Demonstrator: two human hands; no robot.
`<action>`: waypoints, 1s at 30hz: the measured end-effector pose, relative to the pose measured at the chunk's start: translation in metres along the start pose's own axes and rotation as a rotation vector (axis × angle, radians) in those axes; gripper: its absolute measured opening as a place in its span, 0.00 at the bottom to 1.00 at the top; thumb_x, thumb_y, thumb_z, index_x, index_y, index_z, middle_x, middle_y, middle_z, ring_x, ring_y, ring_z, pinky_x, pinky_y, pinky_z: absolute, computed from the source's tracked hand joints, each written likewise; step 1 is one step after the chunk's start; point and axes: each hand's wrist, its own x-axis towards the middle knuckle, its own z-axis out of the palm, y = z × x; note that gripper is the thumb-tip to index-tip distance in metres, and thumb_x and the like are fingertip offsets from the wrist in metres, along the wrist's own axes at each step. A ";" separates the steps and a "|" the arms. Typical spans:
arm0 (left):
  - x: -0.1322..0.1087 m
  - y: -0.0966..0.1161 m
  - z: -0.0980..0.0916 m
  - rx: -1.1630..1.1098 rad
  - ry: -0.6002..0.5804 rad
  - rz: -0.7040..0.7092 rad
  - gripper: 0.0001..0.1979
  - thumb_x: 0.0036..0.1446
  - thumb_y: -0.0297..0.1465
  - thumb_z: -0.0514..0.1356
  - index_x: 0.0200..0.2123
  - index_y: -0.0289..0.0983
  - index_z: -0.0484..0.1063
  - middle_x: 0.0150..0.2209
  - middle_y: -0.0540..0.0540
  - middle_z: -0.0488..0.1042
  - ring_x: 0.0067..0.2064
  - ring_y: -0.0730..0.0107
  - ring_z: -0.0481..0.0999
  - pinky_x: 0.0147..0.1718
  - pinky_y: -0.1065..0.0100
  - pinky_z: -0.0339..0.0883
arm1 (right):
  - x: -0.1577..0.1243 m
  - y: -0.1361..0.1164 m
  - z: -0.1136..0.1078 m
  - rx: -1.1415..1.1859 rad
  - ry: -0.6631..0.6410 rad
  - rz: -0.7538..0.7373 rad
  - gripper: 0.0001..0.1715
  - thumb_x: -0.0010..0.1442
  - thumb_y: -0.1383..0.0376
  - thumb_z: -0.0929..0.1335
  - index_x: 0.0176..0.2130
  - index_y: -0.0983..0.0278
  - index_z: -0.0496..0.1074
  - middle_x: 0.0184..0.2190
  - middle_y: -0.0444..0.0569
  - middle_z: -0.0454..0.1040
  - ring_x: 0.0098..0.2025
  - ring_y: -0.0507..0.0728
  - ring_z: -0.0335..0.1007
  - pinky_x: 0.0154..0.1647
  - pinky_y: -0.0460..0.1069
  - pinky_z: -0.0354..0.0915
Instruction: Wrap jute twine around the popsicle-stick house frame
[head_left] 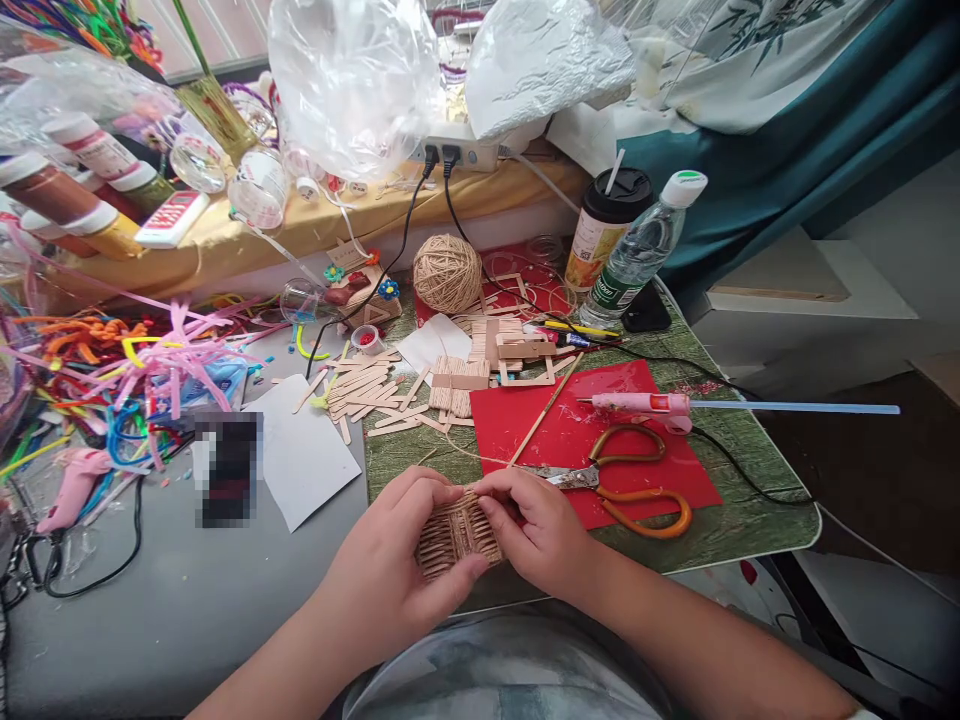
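Pinching the ribbed twine-covered panel (pixel 457 540) between both hands, we hold it low over the near edge of the green worktop (pixel 772 510). Our left hand (pixel 409 560) grips its left side, thumb along the near edge and fingers at the far one, while our right hand (pixel 544 530) is closed on the far right corner. Close-set strands run across the panel and a band goes down its middle, so we judge its covering to be well along; whether the end is fastened, we cannot tell, as our hands hide part of it. Just beyond lie the scissors (pixel 592 478) and a pink glue gun (pixel 645 405) with a glue stick in it, both on a red sheet (pixel 502 410). Farther out, two slatted panels, a lower one (pixel 459 385) and an upper one (pixel 491 340), already have crosspieces over their sticks, yet show no twine, and an open stick frame (pixel 526 381) lies beside them. To their left, loose craft sticks (pixel 364 390) are spread unassembled, and behind everything sits a large twine ball (pixel 448 273), so plenty of material seems left.
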 end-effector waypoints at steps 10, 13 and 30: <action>0.006 -0.012 -0.011 0.067 0.036 0.072 0.12 0.68 0.27 0.58 0.50 0.42 0.77 0.45 0.45 0.84 0.44 0.64 0.84 0.43 0.64 0.78 | -0.004 0.005 0.002 -0.001 0.006 0.021 0.08 0.75 0.64 0.65 0.50 0.57 0.73 0.40 0.50 0.81 0.41 0.59 0.78 0.46 0.54 0.73; 0.008 -0.014 -0.008 0.103 0.106 0.173 0.10 0.67 0.26 0.60 0.49 0.41 0.77 0.42 0.45 0.85 0.42 0.65 0.84 0.43 0.63 0.78 | -0.005 0.005 0.001 -0.007 0.006 0.028 0.08 0.75 0.64 0.65 0.50 0.58 0.73 0.40 0.50 0.81 0.42 0.59 0.78 0.46 0.54 0.72; 0.006 -0.016 -0.002 0.195 0.171 0.283 0.08 0.68 0.24 0.62 0.48 0.39 0.76 0.44 0.46 0.87 0.42 0.67 0.86 0.44 0.65 0.80 | 0.000 0.002 -0.021 -0.104 0.136 -0.095 0.10 0.75 0.67 0.65 0.50 0.58 0.75 0.40 0.49 0.81 0.42 0.58 0.78 0.47 0.53 0.73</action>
